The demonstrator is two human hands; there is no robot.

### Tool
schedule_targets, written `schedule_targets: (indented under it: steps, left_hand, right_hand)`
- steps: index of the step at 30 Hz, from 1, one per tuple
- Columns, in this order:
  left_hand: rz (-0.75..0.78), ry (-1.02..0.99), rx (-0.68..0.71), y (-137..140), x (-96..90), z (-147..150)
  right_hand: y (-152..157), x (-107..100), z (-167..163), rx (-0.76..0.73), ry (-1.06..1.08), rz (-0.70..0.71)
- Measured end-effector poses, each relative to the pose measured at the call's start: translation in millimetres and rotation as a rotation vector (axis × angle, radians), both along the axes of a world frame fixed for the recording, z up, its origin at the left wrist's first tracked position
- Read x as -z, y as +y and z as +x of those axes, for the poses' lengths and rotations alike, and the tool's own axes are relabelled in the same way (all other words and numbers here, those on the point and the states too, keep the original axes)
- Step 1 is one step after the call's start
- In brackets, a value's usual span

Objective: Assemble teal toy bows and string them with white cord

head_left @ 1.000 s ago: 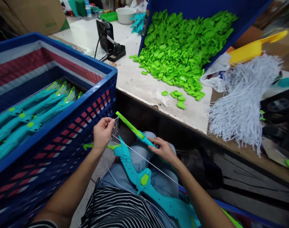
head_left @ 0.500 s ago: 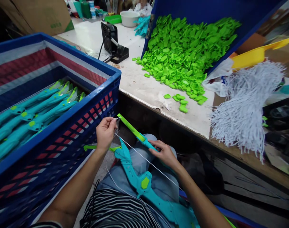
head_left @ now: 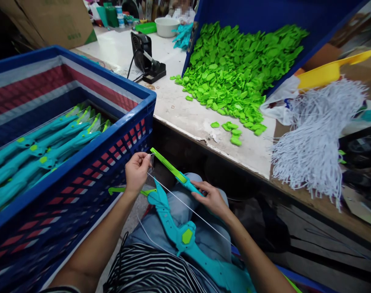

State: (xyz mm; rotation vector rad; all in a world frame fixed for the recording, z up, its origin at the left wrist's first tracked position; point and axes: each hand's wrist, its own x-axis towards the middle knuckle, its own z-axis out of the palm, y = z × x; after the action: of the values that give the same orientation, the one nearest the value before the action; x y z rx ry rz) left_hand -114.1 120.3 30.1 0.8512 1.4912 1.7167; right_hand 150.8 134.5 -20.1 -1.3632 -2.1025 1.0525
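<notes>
My left hand (head_left: 138,173) pinches a white string (head_left: 185,202) close to the tip of a green and teal plastic bar (head_left: 169,165). My right hand (head_left: 210,198) is closed round the teal end of that bar. From the left hand the string runs taut down to the right, passing under my right forearm. Across my lap lies a teal toy bow (head_left: 170,219) with a green hexagonal piece at its middle. A thin green arm (head_left: 116,190) sticks out from its upper end, beside the crate.
A blue crate (head_left: 150,97) on the left holds several teal bows. On the table (head_left: 185,118), green pieces (head_left: 225,69) spill from a tipped blue bin, near a small black fan (head_left: 142,51), a bundle of white strings (head_left: 319,134) and a yellow scoop (head_left: 322,75). A person is partly visible behind.
Both hands keep their grips on the string and the bar. The whole view has shifted slightly; the left hand's fingertips remain close to the bar's green tip.
</notes>
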Motion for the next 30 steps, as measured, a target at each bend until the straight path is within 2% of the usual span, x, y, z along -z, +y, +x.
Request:
schedule_targets:
  steps: [5,8,13,16,19,21,26,30]
  left_hand:
    - [-0.007,0.01,0.03,-1.3,-2.3,5.9]
    - [0.033,-0.087,0.079,2.1,-6.4,7.8]
    - [0.017,-0.288,0.275,11.0,-15.5,0.2]
    - [-0.019,-0.319,0.334,11.7,-18.9,-4.2]
    - [-0.029,-0.323,0.337,8.2,-20.7,-4.5]
    - [-0.035,-0.323,0.342,5.0,-21.5,-3.9]
    - [-0.039,-0.33,0.358,-1.6,-22.5,-5.7]
    - [-0.056,-0.346,0.356,-4.7,-22.0,-8.0]
  right_hand:
    - [0.5,-0.8,0.1,-0.007,-0.008,-0.004]
    - [-0.3,0.4,0.5,-0.018,-0.014,0.002]
    - [-6.1,4.1,4.5,-0.043,-0.038,0.031]
    - [-5.5,-4.4,1.3,-0.047,-0.115,0.134]
    - [7.5,-27.2,-22.3,-0.014,-0.129,0.353]
    - [23.3,-46.3,-51.1,-0.047,-0.044,0.451]
    - [62.4,-79.8,-123.3,-0.273,0.185,0.445]
    - [69.1,-83.2,-138.9,-0.379,0.193,0.46]
